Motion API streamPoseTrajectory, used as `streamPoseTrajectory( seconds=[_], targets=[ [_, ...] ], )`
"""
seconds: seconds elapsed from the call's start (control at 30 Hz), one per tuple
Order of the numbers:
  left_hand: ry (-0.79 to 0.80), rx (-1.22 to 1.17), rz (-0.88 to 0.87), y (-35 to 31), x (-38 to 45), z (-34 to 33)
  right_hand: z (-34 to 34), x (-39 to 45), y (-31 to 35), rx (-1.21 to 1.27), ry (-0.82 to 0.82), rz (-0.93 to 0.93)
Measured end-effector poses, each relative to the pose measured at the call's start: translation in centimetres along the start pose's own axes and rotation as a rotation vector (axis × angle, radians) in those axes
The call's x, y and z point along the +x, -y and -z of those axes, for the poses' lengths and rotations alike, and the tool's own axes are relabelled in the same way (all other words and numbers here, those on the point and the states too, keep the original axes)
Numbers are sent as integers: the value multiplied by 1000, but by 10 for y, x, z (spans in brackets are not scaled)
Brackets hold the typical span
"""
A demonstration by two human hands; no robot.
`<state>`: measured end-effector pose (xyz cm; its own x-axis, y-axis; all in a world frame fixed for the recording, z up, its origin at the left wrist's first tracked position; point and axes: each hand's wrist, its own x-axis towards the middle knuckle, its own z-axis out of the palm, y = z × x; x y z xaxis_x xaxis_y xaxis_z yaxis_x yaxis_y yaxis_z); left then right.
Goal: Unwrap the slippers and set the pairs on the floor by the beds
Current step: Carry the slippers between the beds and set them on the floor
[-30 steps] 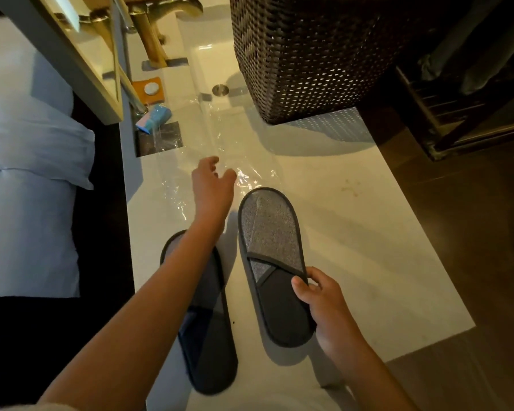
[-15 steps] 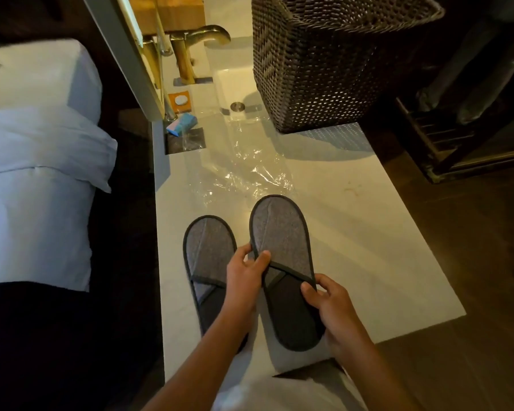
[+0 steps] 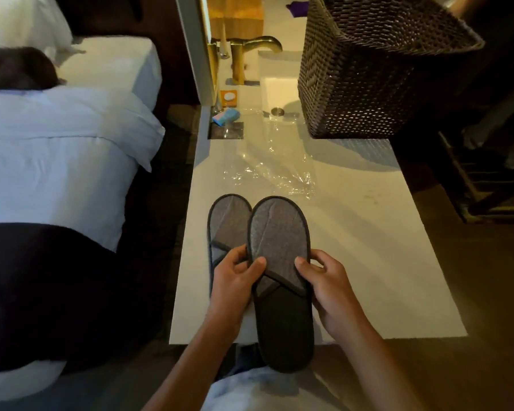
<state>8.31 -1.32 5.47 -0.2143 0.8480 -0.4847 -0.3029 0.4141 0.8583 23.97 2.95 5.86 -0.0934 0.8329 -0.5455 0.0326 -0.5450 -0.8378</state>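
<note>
Both our hands are closed on one grey slipper point(image 3: 279, 280): the left hand point(image 3: 235, 280) pinches its left edge with the thumb laid on the strap, and the right hand point(image 3: 328, 287) grips the opposite edge the same way. We hold it sole-down over the near end of the table point(image 3: 368, 262), its heel past the table's near edge. The second slipper point(image 3: 226, 223) lies flat on the table just beside the held one, partly tucked under it and under our left hand.

As we judge it, the unwrapping of this pair is done: the clear plastic wrap point(image 3: 267, 170) lies empty and crumpled on the table, just beyond the slippers' toes. What is left is to gather both slippers and set them on the floor point(image 3: 472, 366) by the bed point(image 3: 57, 161), which stands left of the table across a dark gap. Whether other wrapped pairs wait elsewhere we cannot tell.

At the far end of the table sits a dark wicker basket point(image 3: 368, 69), with a sink point(image 3: 276, 90) and brass tap point(image 3: 250, 46) beside it, and a small blue packet point(image 3: 227, 117) near the table's left edge. None of these crowd the slippers; only the loose wrap lies close.
</note>
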Motion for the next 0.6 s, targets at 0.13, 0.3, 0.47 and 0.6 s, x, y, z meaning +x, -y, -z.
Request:
streamPoseTrajectory(
  seconds=[0.13, 0.3, 0.47, 0.6],
  targets=[
    [-164, -48, -35, 12, -36, 22, -17, -13, -8, -93, 152, -17],
    [-460, -161, -44, 31, -87, 68, -68, -35, -25, -229, 371, 5],
    [-693, -309, -84, 49, -147, 126, -139, -66, -48, -346, 622, -9],
    [-834, -440, -119, 66, -193, 178, -203, -100, -68, -443, 800, 44]
  ],
)
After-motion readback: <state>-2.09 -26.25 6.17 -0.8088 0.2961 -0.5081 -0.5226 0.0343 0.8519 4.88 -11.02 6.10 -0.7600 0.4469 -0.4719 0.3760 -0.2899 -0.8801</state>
